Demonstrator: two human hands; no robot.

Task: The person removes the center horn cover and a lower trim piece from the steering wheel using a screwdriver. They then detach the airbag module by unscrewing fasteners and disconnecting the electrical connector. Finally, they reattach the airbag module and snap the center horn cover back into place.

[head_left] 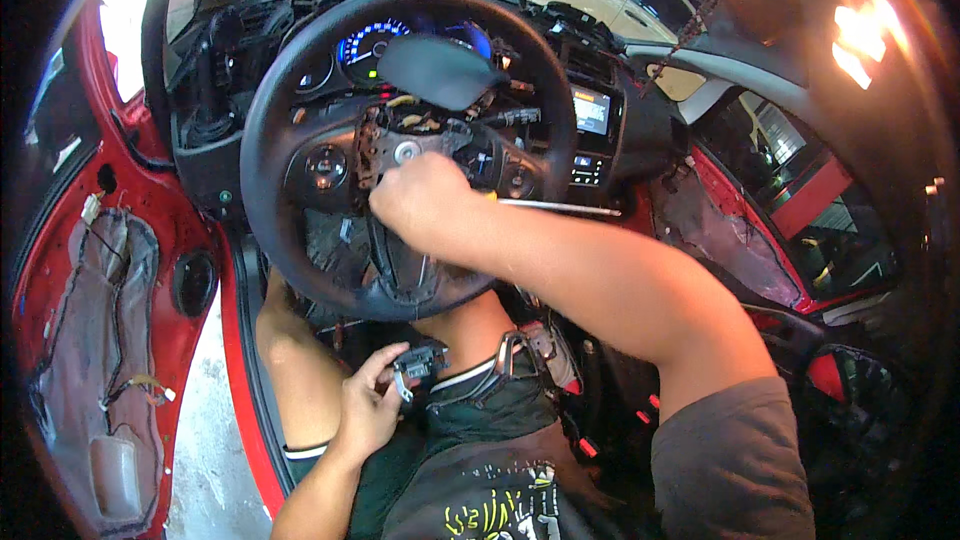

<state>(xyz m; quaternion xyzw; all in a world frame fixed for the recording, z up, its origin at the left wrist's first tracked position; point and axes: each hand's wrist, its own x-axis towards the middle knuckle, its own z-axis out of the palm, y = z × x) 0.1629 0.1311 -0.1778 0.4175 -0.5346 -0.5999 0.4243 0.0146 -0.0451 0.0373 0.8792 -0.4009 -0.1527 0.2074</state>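
My right hand (422,198) is closed in front of the hub of a black steering wheel (258,155). A screwdriver is in that fist, its long thin metal shaft (560,207) pointing right across the wheel rim and a bit of yellow showing by the hand. The wheel's centre is uncovered, with a round metal centre piece (406,152) just above my knuckles. A dark centre pad (437,71) sits tilted over the upper hub. Low over my lap, my left hand (368,408) grips a small black plastic part with a metal bracket (418,364) between thumb and fingers.
Behind the wheel the instrument cluster (368,48) is lit, and a lit screen (592,112) stands to its right. At the left, the open red door (185,380) shows bare metal and loose wiring. A buckled strap (508,355) lies by my right thigh.
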